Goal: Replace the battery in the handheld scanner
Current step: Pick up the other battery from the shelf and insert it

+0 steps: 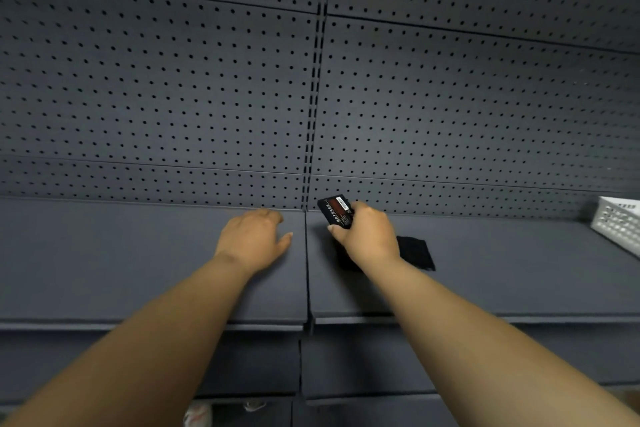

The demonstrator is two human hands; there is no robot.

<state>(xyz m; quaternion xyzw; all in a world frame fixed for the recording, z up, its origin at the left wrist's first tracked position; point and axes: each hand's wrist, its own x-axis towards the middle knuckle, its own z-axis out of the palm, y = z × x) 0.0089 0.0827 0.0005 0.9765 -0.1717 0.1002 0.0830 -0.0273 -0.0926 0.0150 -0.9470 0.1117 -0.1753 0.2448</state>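
Note:
My right hand point(367, 237) is closed around a flat black battery point(335, 210) with a red and white label, holding it tilted just above the dark grey shelf point(502, 270). Under and behind that hand lies a flat black object point(417, 253), partly hidden by my wrist; I cannot tell what it is. My left hand point(254, 239) rests palm down on the shelf to the left of the seam, fingers slightly curled and holding nothing. No scanner body is clearly visible.
A white perforated plastic basket point(620, 224) stands at the far right of the shelf. A dark pegboard wall point(207, 97) rises behind it. Lower shelves point(363, 367) sit below the front edge, with something pale point(197, 414) near the floor.

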